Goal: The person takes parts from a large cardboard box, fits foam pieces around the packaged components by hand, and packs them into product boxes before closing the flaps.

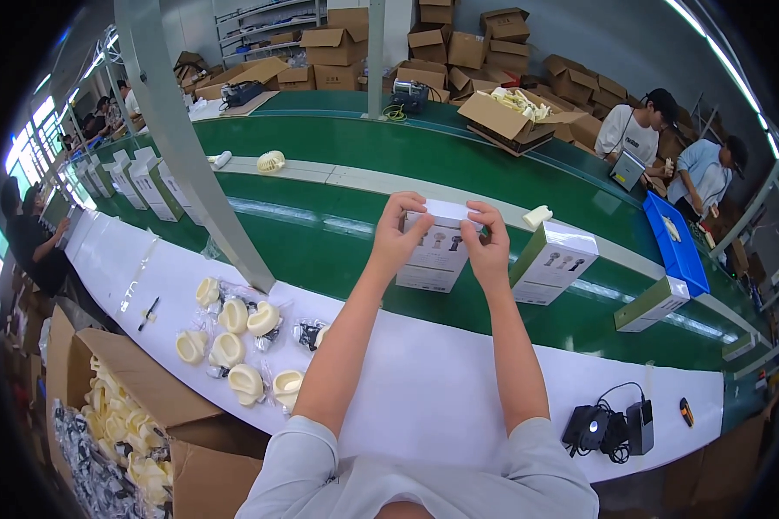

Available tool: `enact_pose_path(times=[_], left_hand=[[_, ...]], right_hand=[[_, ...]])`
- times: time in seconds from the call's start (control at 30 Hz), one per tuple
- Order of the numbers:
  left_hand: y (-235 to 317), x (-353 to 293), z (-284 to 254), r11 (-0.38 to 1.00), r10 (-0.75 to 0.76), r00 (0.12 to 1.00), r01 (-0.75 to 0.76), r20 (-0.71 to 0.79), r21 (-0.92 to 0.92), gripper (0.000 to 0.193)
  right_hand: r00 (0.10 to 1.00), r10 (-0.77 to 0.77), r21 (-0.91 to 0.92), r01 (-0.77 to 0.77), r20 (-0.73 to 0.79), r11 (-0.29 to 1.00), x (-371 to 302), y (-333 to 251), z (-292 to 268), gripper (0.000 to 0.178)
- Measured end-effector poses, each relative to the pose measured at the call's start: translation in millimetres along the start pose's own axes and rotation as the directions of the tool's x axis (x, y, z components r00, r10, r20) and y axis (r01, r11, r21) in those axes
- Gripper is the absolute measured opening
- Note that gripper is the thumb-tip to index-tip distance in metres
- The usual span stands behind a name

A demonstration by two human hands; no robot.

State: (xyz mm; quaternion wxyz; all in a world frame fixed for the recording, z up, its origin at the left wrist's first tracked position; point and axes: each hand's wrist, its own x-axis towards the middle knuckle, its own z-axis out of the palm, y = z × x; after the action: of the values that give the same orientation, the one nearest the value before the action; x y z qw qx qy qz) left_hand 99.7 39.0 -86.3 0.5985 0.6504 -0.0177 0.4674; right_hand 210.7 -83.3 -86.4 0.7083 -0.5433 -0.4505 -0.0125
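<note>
Two bare hands grip a white box (431, 266) by its upper corners over a green conveyor belt (312, 272), at twelve o'clock from the wearer. The left hand (399, 232) and right hand (491, 240) both have fingers bent around the top, thumbs pressed toward each other near the upper edge. Whether the box's base rests on the belt cannot be told. A second carton (550, 268) stands near it at three o'clock; cream-coloured parts (245, 383) lie on the white table (433, 372) toward eight. Hard pressure from the thumbs could dent the thin-looking top, and uneven release could tip the tall box. A swing toward three o'clock might knock the second carton, and perhaps the loose cream piece (538, 216) at two.
</note>
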Motion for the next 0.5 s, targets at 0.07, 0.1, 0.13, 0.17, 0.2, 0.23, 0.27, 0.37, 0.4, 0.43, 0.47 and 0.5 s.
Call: enact_pose_path(times=[0.07,0.1,0.13,0.17,0.2,0.23,0.27,0.37,0.4,0.43,0.47,0.5], left_hand=[[-2,-3,-2,0.999,-0.032,0.999,0.032,0.01,-0.008,0.02],[-6,-7,-8,0.996,0.043,0.997,-0.048,0.065,0.074,0.02],[-3,-13,-15,0.98,0.107,0.988,-0.124,0.11,0.158,0.019],[0,-21,-24,0.949,0.162,0.975,-0.197,0.155,0.245,0.018],[-1,-21,-26,0.928,0.207,0.958,-0.256,0.196,0.271,0.019],[7,-16,-23,0.901,0.241,0.945,-0.302,0.219,0.313,0.02],[12,-13,-36,0.845,0.236,0.916,-0.358,0.324,0.397,0.025],[107,-8,-77,0.5,-0.018,0.787,-0.527,0.617,0.687,0.034],[140,-17,-91,0.503,-0.108,0.778,-0.494,0.619,0.709,0.033],[188,-35,-112,0.446,-0.16,0.844,-0.4,0.511,0.801,0.03],[240,-56,-138,0.378,-0.199,0.89,-0.316,0.41,0.87,0.028],[275,-85,-172,0.304,-0.041,0.952,-0.276,0.302,0.912,0.024]], right_hand=[[0.993,-0.112,0.046,0.111,0.022,0.993,-5,7,-3,0.018],[0.985,-0.168,0.077,0.164,0.039,0.983,-8,11,-2,0.019],[0.984,-0.164,0.092,0.157,0.066,0.983,-12,16,-3,0.019],[0.97,-0.217,0.0,0.218,0.108,0.976,-15,20,-5,0.021],[0.95,-0.268,-0.079,0.283,0.16,0.956,-17,24,-8,0.024],[0.966,-0.187,-0.149,0.215,0.179,0.965,-18,25,-15,0.023],[0.979,-0.085,-0.107,0.107,0.187,0.989,-18,24,-12,0.022],[0.954,-0.206,-0.117,0.235,0.219,0.965,-5,32,-41,0.015],[0.962,-0.158,-0.143,0.193,0.221,0.971,0,42,-61,0.013],[0.961,-0.206,-0.219,0.245,0.187,0.945,-2,24,-51,0.014],[0.945,-0.213,-0.358,0.293,0.247,0.886,0,9,-45,0.014],[0.927,-0.22,-0.488,0.349,0.302,0.8,3,-2,-39,0.014]])
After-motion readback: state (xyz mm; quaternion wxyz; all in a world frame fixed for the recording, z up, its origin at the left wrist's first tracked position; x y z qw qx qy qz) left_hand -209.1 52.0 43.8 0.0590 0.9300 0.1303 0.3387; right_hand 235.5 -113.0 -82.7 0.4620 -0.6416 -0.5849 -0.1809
